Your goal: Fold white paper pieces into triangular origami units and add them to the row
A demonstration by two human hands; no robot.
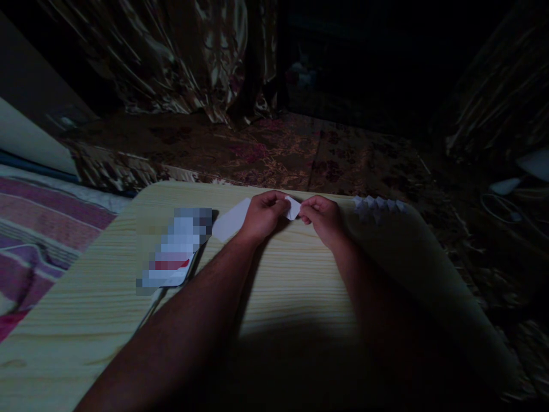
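Between my two hands, just above the far part of the wooden table (295, 280), is a small folded piece of white paper (293, 208). My left hand (265, 214) pinches it from the left, thumb on top. The fingertips of my right hand (321, 216) are closed on its right edge. Flat on the table beside my left hand lies a white paper sheet (231, 221), partly covered by that hand. To the right of my right hand stand several small folded paper stars (377, 205), dim in the shadow.
A phone (175, 249) with a lit, blurred screen lies on the left of the table, a cable (150, 309) running from it. Striped bedding (47, 223) borders the left side. Behind are a patterned covered ledge (257, 149) and curtains (214, 51). A white cable (497, 212) lies far right.
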